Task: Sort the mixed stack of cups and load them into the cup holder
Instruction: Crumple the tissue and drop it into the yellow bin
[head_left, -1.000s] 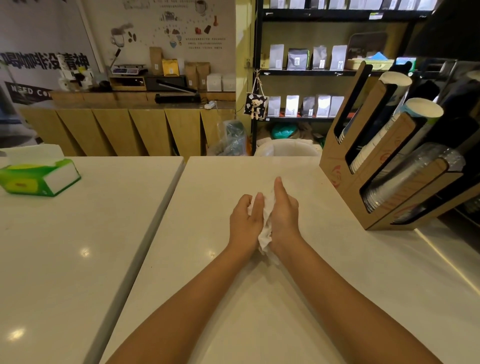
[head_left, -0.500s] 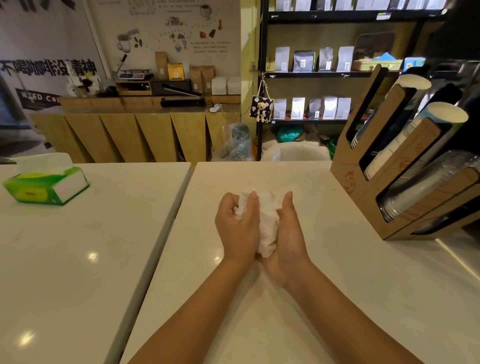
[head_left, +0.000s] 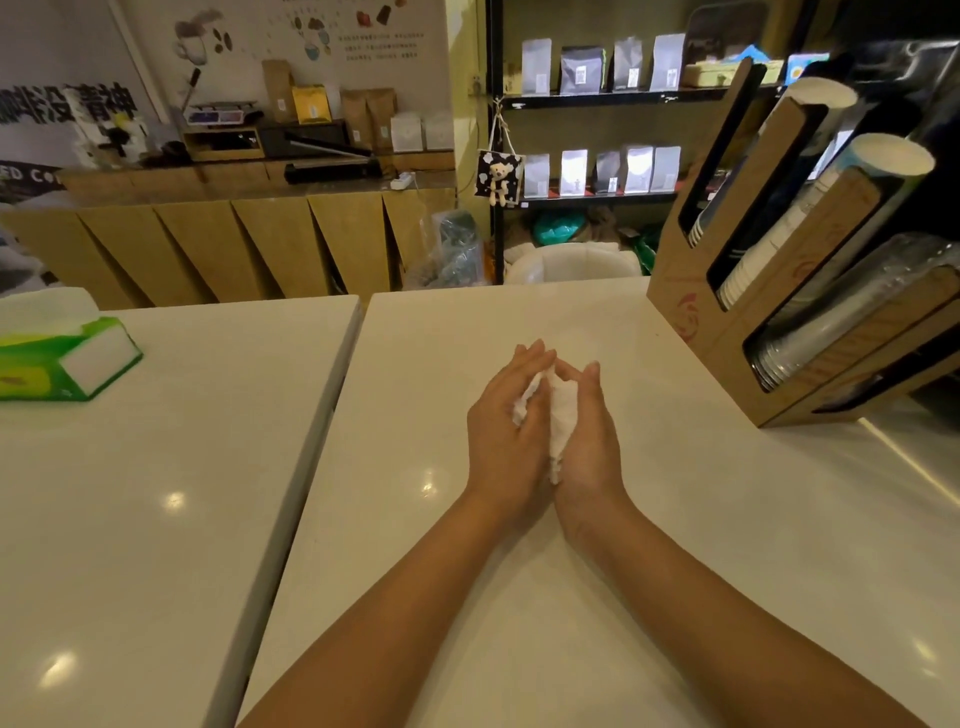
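The cup holder (head_left: 737, 332) stood at the counter's right, its slanted slots already filled with paper cups (head_left: 769, 244) and clear cups (head_left: 831, 322); no loose stack lay on the counter (head_left: 415, 597), so loading looked finished and you were on cleanup. Your left hand (head_left: 506, 431) and right hand (head_left: 587, 431) pressed a crumpled tissue (head_left: 558, 410) between the palms, fingers loosely curled around it; next you probably needed to discard it; the counter ahead was bare, the holder near your right, and the seam to the left table (head_left: 130, 519) ran just beside your left arm.

One head-worn view looks forward and down, close over the counter (head_left: 571, 597).
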